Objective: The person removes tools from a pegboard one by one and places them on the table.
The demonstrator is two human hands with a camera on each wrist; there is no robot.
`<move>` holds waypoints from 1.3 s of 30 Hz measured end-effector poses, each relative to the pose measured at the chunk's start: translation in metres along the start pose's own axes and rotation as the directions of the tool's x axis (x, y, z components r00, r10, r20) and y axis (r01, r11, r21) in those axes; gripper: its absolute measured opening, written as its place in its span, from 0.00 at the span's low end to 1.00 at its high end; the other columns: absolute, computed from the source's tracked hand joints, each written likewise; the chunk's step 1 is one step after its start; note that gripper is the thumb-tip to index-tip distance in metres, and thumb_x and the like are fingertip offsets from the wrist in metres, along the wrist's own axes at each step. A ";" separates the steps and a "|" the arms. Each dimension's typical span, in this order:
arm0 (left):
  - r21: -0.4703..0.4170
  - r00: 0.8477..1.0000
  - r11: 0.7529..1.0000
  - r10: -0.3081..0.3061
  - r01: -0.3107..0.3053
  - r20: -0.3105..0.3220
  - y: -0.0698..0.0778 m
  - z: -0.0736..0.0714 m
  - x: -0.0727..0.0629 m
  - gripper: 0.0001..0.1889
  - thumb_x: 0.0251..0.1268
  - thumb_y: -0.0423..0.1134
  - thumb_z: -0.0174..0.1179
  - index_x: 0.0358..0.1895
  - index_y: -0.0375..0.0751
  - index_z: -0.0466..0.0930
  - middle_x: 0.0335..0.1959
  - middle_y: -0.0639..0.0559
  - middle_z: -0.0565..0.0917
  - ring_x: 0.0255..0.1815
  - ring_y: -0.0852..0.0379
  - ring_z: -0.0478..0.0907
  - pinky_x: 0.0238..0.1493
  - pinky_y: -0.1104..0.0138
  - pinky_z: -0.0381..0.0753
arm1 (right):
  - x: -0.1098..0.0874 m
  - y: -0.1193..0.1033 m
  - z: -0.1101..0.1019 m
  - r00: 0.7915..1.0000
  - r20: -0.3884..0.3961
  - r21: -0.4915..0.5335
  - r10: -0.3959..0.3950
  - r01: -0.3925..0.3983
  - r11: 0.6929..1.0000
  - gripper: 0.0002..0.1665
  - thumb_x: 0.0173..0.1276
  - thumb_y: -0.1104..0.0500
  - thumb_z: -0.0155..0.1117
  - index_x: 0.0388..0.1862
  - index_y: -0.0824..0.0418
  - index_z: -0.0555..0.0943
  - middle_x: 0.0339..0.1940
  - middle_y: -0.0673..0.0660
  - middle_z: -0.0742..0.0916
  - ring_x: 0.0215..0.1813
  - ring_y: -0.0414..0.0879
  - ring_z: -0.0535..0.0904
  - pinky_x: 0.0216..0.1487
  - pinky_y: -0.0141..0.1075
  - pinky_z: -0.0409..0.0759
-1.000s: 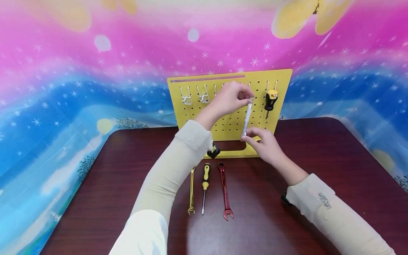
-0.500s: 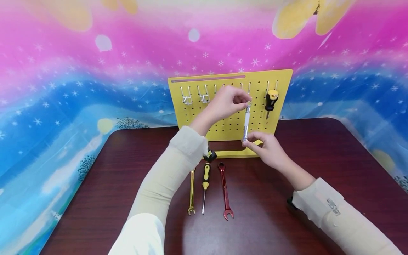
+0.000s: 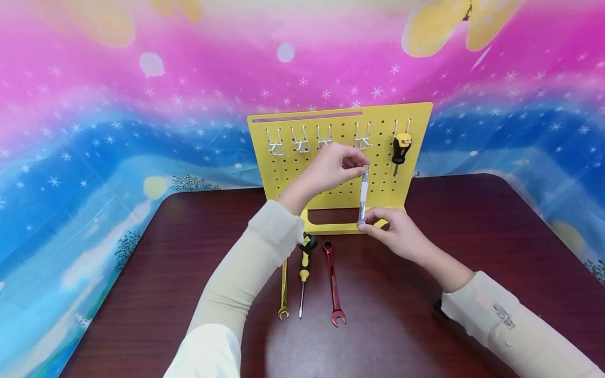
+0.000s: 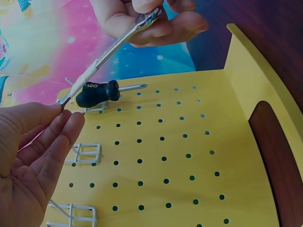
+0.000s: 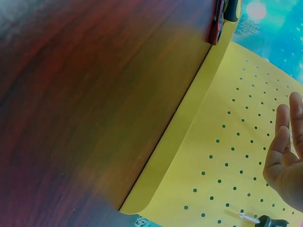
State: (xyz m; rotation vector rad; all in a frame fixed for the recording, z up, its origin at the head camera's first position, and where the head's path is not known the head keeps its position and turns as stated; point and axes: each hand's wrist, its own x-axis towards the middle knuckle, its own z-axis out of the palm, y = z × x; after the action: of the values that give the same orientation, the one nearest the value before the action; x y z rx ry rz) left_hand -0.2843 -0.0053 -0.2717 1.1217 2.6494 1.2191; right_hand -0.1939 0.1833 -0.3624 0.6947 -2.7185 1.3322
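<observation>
A silver wrench (image 3: 363,197) with a white middle stands nearly upright in front of the yellow pegboard (image 3: 331,200). My left hand (image 3: 331,165) pinches its upper ring end between thumb and fingers. Lower down, my right hand (image 3: 397,231) pinches the other end, whose tip is partly covered by the fingers. In the left wrist view the wrench (image 4: 111,52) slants between the left hand (image 4: 35,156) and the right hand (image 4: 156,28). The right wrist view catches only part of the right hand (image 5: 286,161) at its edge.
A stubby black-and-yellow screwdriver (image 3: 400,152) hangs at the board's right, beside a white hook (image 3: 363,140). More white hooks (image 3: 275,147) line the left. On the table lie a gold wrench (image 3: 283,291), a long screwdriver (image 3: 304,268) and a red wrench (image 3: 334,283).
Both hands have come down with the silver wrench, moving slightly left at the top. The white hook behind the left hand has come into sight.
</observation>
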 end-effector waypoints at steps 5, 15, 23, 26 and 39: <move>-0.002 1.000 1.000 0.004 -0.004 0.007 -0.003 0.004 -0.005 0.10 0.68 0.34 0.63 0.49 0.36 0.86 0.39 0.50 0.88 0.38 0.61 0.84 0.43 0.74 0.82 | -0.005 0.003 0.003 0.999 0.036 0.024 0.010 -0.011 1.000 0.03 0.69 0.60 0.67 0.37 0.59 0.85 0.33 0.53 0.85 0.38 0.39 0.78 0.35 0.33 0.82; -0.013 0.998 1.000 -0.028 0.028 0.054 -0.009 0.012 -0.017 0.11 0.68 0.35 0.63 0.50 0.37 0.85 0.41 0.49 0.89 0.40 0.60 0.85 0.46 0.75 0.82 | -0.013 0.003 0.010 0.995 0.097 0.014 -0.012 0.011 1.000 0.03 0.67 0.58 0.69 0.34 0.55 0.84 0.31 0.47 0.85 0.38 0.40 0.77 0.40 0.31 0.78; -0.013 0.995 0.999 -0.044 0.045 0.095 -0.017 0.018 -0.027 0.11 0.69 0.35 0.62 0.52 0.39 0.85 0.41 0.49 0.88 0.41 0.60 0.84 0.46 0.74 0.82 | -0.022 0.004 0.014 0.989 0.146 0.010 -0.025 0.024 1.000 0.04 0.67 0.58 0.69 0.32 0.52 0.82 0.30 0.45 0.84 0.37 0.37 0.76 0.41 0.30 0.75; 0.001 0.993 0.999 -0.048 0.048 0.111 -0.021 0.021 -0.032 0.11 0.70 0.35 0.61 0.52 0.39 0.85 0.41 0.50 0.88 0.41 0.60 0.84 0.46 0.74 0.82 | -0.025 0.005 0.016 0.985 0.168 0.010 -0.024 0.022 1.000 0.04 0.67 0.58 0.69 0.32 0.52 0.82 0.30 0.44 0.85 0.36 0.35 0.76 0.41 0.30 0.75; 0.039 0.987 0.998 -0.051 0.045 0.152 -0.033 0.032 -0.049 0.11 0.69 0.34 0.62 0.51 0.38 0.85 0.42 0.49 0.89 0.43 0.58 0.86 0.45 0.75 0.82 | -0.033 0.008 0.023 0.956 0.293 0.060 -0.011 -0.006 0.998 0.04 0.67 0.56 0.69 0.34 0.54 0.83 0.29 0.49 0.85 0.30 0.35 0.71 0.31 0.31 0.72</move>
State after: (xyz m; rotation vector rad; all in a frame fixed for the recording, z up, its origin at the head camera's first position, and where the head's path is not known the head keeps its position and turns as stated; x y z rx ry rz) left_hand -0.2588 -0.0289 -0.3289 1.1010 2.5772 1.0373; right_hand -0.1642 0.1824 -0.3903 0.9745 -2.9079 1.4191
